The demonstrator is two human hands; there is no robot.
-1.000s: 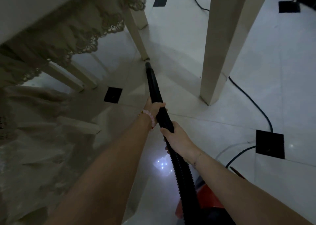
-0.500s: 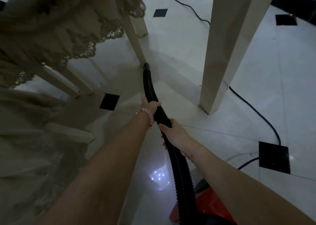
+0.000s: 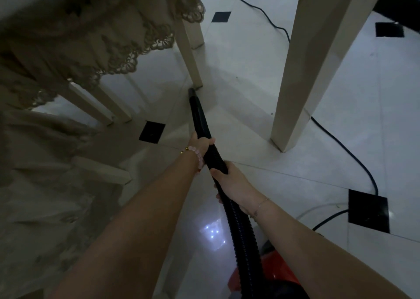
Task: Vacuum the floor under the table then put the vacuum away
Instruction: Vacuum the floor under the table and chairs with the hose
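Observation:
A black vacuum hose point(image 3: 241, 226) runs from the red vacuum body point(image 3: 279, 273) at the bottom up to a smooth black nozzle tube point(image 3: 197, 114). The tube's tip touches the white tiled floor beside the foot of a thin cream chair leg point(image 3: 189, 55). My left hand point(image 3: 201, 145) grips the tube further forward, a pink bead bracelet on its wrist. My right hand point(image 3: 231, 182) grips it just behind, where the ribbed hose begins. A thick cream table leg point(image 3: 318, 55) stands to the right of the nozzle.
A beige lace cloth point(image 3: 95, 32) hangs over a chair at the upper left, with more chair legs point(image 3: 91, 103) below it. A black power cord point(image 3: 350, 153) snakes over the floor behind the table leg. Black inset tiles point(image 3: 368, 210) dot the white floor.
The nozzle tip has stayed by the chair leg's foot while the view shifted slightly. Both hands keep their grip on the tube.

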